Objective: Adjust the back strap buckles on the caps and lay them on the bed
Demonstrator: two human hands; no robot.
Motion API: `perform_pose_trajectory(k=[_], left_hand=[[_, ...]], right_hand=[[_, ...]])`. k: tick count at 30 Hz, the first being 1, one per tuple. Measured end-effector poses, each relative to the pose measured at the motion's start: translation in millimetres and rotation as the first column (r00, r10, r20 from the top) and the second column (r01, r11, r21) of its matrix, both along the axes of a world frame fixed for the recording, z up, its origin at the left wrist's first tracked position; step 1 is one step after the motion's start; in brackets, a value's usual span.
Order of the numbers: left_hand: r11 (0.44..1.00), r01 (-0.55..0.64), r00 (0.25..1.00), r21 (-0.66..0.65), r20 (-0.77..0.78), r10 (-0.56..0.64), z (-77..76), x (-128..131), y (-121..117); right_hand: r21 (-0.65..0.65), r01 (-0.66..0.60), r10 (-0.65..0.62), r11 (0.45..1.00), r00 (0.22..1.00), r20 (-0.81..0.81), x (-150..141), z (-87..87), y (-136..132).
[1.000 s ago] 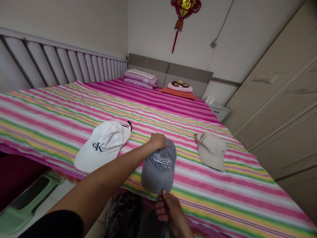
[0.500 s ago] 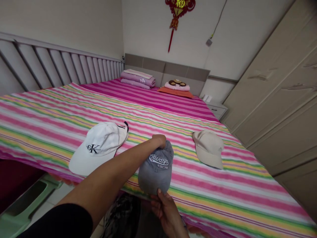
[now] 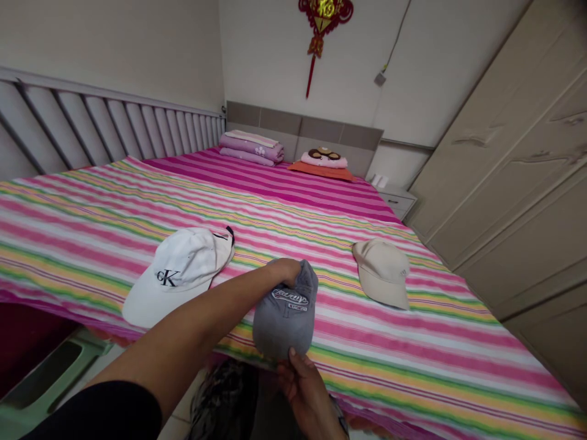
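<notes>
In front of me a grey baseball cap (image 3: 284, 321) with white lettering is held over the bed's near edge, brim toward me. My right hand (image 3: 307, 385) pinches the brim, thumb on top and the other fingers below. My left hand (image 3: 288, 270) reaches across from the left and grips the crown at its far side. Its fingertips are mostly hidden by the hand and the cloth. To the left lies a white cap (image 3: 181, 269) with black letters, partly behind my left forearm. A beige cap (image 3: 381, 269) rests on the right.
A striped sheet (image 3: 413, 348) covers the bed. Folded purple bedding (image 3: 252, 146) and a pink pile (image 3: 323, 160) lie by the headboard (image 3: 334, 137). A wardrobe (image 3: 513, 183) stands right, a green stool (image 3: 59, 379) at lower left.
The crown of the grey cap has dipped and its lettering looks squashed under my left hand. My right hand keeps its hold on the brim. The view has shifted slightly.
</notes>
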State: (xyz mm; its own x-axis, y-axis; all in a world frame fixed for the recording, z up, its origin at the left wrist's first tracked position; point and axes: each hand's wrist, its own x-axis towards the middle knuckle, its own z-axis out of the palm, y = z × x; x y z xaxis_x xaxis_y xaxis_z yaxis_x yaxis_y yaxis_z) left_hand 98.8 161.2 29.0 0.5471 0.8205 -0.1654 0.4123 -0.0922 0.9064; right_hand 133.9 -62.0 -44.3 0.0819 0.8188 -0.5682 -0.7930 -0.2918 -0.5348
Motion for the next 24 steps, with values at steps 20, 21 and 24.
perform_pose_trajectory(k=[20, 21, 24], left_hand=[[0.736, 0.223, 0.904, 0.639, -0.418, 0.089, 108.9, 34, 47], [0.723, 0.214, 0.906, 0.658, -0.409, 0.104, 110.8, 41, 51], [0.686, 0.189, 0.915, 0.703, -0.379, 0.136, 113.6, 64, 63]], right_hand=[[0.157, 0.118, -0.133, 0.980, 0.987, 0.087, 51, 19.1, 80], [0.156, 0.140, -0.156, 0.978, 0.983, 0.095, 58, 19.1, 90], [0.130, 0.205, -0.220, 0.970, 0.969, 0.114, 79, 20.4, 119]])
